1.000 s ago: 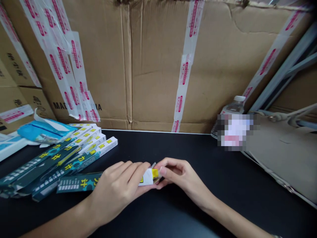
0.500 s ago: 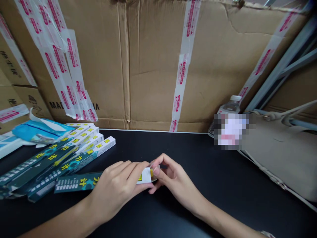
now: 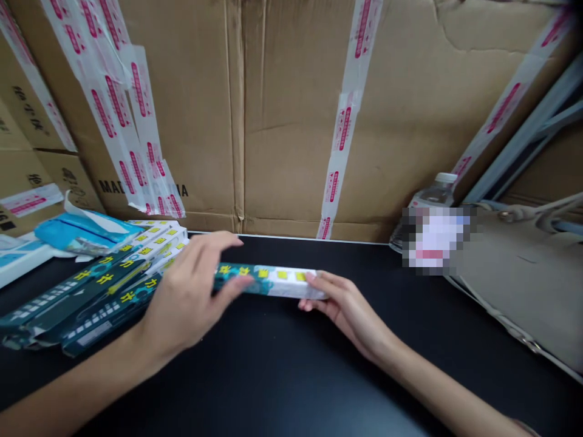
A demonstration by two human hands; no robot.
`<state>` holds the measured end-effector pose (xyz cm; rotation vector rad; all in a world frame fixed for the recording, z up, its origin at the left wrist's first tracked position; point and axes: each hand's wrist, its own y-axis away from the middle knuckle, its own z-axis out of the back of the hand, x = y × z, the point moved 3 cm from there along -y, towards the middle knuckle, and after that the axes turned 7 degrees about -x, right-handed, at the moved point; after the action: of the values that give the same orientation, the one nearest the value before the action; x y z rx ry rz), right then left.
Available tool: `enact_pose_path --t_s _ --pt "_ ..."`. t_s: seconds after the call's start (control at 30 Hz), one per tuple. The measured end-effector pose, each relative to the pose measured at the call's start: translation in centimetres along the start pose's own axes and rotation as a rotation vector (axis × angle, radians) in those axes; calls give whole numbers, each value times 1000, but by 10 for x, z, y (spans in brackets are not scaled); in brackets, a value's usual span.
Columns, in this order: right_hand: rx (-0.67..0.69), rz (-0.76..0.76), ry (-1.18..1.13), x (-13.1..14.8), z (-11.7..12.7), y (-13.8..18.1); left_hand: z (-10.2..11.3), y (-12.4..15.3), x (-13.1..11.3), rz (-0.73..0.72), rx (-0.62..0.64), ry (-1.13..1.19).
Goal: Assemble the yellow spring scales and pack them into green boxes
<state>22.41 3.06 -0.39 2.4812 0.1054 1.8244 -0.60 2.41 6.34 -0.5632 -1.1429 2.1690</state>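
Note:
A long narrow box [image 3: 268, 281], dark green at one end and white with yellow squares at the other, is held level above the black tabletop. My right hand [image 3: 341, 303] pinches its white end between thumb and fingers. Around the green end is my left hand [image 3: 189, 288], thumb and fingers spread apart, with the thumb in front of the box; whether it touches is unclear. Left of it lie several similar boxes [image 3: 98, 291] side by side, partly covered by my left hand.
A blue plastic packet [image 3: 86, 233] lies behind the boxes. Large taped cardboard [image 3: 282, 121] rises along the table's back edge. To the right stand a clear bottle [image 3: 435, 193] and a beige bag [image 3: 523, 279] with straps, beside a blurred patch.
The box has moved up and right, and its white end is now in my right hand. My left hand has loosened from around it and spread its fingers. The view has shifted slightly.

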Motion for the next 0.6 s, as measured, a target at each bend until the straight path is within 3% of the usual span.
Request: enact_pose_path --t_s 0.13,0.23,0.37,0.47,0.6 --pt "-91 -9 -58 9 28 -20 -3 -4 42 496 -20 331" --pt "-115 -52 -69 10 39 -30 -20 3 57 637 49 613" --pt "-128 -113 -42 9 43 -35 -39 15 54 783 193 1015" --pt "-146 -119 -17 11 45 -33 -43 18 46 876 219 1149" --pt "-136 -83 30 10 44 -30 -42 19 43 1029 152 1191"
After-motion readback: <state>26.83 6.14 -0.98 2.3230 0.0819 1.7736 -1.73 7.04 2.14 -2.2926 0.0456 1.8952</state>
